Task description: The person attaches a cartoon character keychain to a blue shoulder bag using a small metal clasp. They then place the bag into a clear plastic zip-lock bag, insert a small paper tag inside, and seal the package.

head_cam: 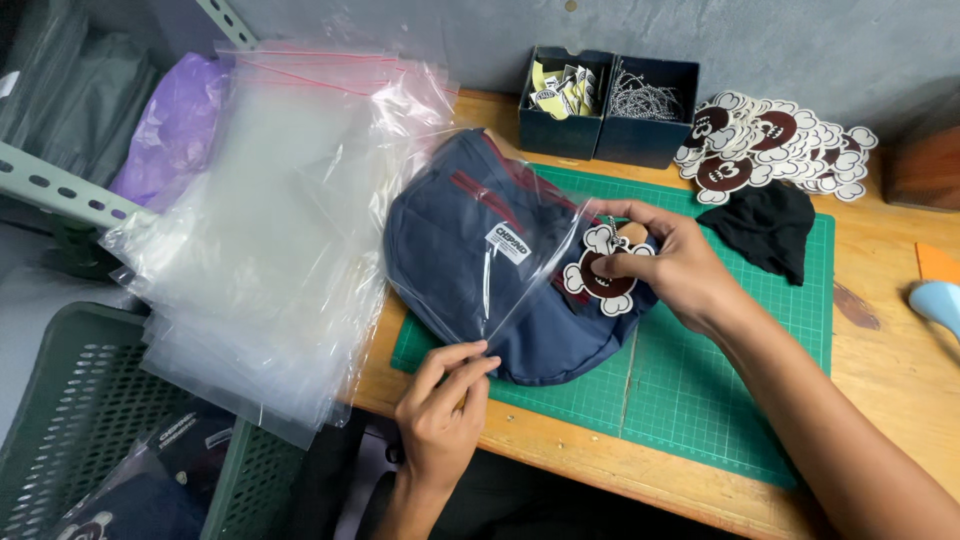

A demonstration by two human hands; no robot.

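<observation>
A navy blue fabric bag (460, 250) lies on a green cutting mat (720, 400), partly inside a clear zip plastic bag (520, 285). My left hand (445, 405) pinches the open edge of that plastic bag near the table's front edge. My right hand (670, 265) holds a flower-shaped white and brown hang tag (600, 280) attached to the navy bag, pressing it against the fabric at the bag's mouth.
A stack of clear zip bags (270, 230) lies at the left. Two dark boxes (605, 95) with labels and ball chains stand at the back. Spare tags (775, 145), a black cloth (770, 225) and a green basket (90, 420) surround the mat.
</observation>
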